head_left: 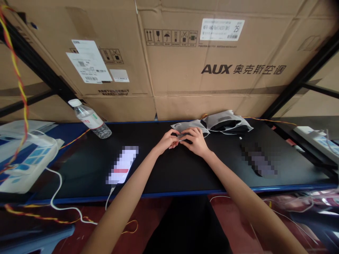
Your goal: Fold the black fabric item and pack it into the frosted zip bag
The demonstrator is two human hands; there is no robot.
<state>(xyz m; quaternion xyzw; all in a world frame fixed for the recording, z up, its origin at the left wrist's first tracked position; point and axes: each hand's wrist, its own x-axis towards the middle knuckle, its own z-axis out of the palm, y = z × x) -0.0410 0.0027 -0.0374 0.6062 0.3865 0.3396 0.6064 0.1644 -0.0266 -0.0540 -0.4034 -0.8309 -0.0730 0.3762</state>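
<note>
Both hands meet over the middle of the black table, at the near edge of a frosted plastic bag (194, 124) with something dark inside. My left hand (168, 140) has its fingers bent and pinched at the bag's near left corner. Beside it, my right hand (195, 140) curls over the bag with thumb and fingertips closed on the same edge. A second frosted bag (227, 120) holding black contents lies just behind and to the right, against the first.
A water bottle (91, 119) leans at the back left. A lit phone (123, 164) on a white cable lies left, a dark phone (258, 162) right. Power strips (37, 158) sit at the sides. Large cardboard boxes (180, 74) wall the back; black frame posts (304, 74) flank the table.
</note>
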